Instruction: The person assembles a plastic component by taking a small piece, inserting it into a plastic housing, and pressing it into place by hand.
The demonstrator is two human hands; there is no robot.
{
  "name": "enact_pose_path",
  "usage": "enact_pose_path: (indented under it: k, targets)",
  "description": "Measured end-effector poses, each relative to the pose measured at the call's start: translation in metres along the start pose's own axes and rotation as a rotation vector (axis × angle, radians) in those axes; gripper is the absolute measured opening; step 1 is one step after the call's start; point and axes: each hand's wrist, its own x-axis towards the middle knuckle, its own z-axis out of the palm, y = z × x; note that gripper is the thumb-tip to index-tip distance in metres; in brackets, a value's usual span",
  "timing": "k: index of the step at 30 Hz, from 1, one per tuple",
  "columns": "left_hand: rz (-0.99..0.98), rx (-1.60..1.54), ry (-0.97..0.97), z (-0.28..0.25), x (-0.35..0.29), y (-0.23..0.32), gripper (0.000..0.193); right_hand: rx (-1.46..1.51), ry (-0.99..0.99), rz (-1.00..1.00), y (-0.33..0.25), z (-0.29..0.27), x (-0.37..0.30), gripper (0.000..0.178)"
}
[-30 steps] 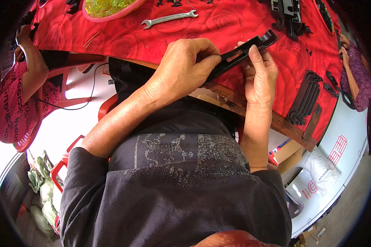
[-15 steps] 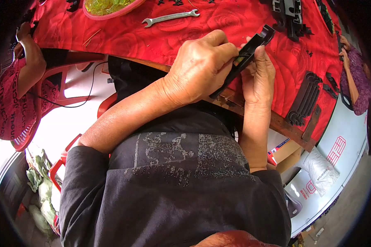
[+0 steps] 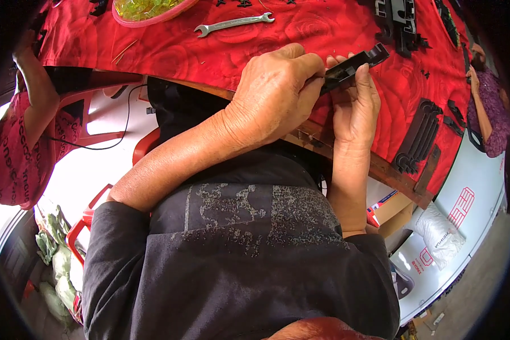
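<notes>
Over the near edge of the red-covered table, my two hands hold a long black plastic part [image 3: 357, 67], tilted with its notched end up and to the right. My right hand [image 3: 354, 110] supports it from the right, thumb along its side and fingers behind. Closed at its lower left end is my left hand [image 3: 280, 93], knuckles up; its fingertips are partly hidden, so I cannot make out whether a small piece is pinched there too. Beyond the hands lies an open-ended wrench [image 3: 235, 24]. A pink-rimmed bowl [image 3: 139, 24] holds yellow-green translucent pieces.
Several black plastic strips [image 3: 419, 136] lie at the table's right, with black assemblies [image 3: 402, 25] farther back. The wooden table edge [image 3: 379, 164] runs just below my hands. One person [image 3: 22, 136] is at the left, another in purple [image 3: 496, 110] at the right.
The black part has swung to a flatter slant, its notched end lower and farther right. The yellow-green bit seen in it before is now hidden. My hands stay in nearly the same place.
</notes>
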Motion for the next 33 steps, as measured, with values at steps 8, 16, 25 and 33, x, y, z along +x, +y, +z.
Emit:
enact_pose_path:
  k: [8, 16, 25, 33]
  targets:
    - [-0.117, -0.078, -0.063, -0.003, -0.004, 0.000, 0.009, -0.040, -0.055, -0.058, -0.004, 0.001, 0.000, 0.025]
    - [-0.188, -0.103, -0.106, -0.010, -0.010, -0.005, 0.010, -0.090, -0.115, -0.002, -0.022, -0.004, 0.001, 0.023]
    - [-0.055, -0.023, -0.124, -0.027, -0.009, -0.013, 0.013, -0.056, -0.110, -0.102, -0.022, -0.013, -0.003, 0.055]
    - [-0.208, -0.158, -0.212, -0.037, -0.008, -0.009, 0.012, -0.161, -0.027, -0.224, -0.003, -0.016, -0.014, 0.065]
